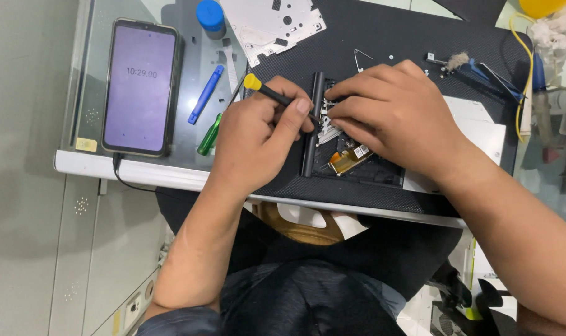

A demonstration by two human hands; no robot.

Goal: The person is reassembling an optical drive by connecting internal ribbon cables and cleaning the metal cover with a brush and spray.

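I find the opened device (pixel 351 158) lying on a black mat (pixel 382 37) at the near edge of the table (pixel 134 171), its internals exposed: silver parts, an orange flex strip and small labelled components. My right hand (pixel 389 112) rests over its upper half, fingers curled down onto the silver parts; whether they pinch anything I cannot tell. My left hand (pixel 258 134) has its grip closed around a black screwdriver (pixel 277 93) with a yellow cap, the shaft angled down toward the device's long black edge bar; the tip is hidden behind the thumb.

Just left of that hand lie a green tool (pixel 208 135) and a blue pry tool (pixel 205 94), both on the glass. Further left a phone (pixel 140 84) lies face up, screen lit purple, a cable running from its bottom edge. At the far side sit a blue cap (pixel 210 15) and a perforated white metal plate (pixel 273 25). Tweezers and a small brush (pixel 457 60) lie at the mat's right.
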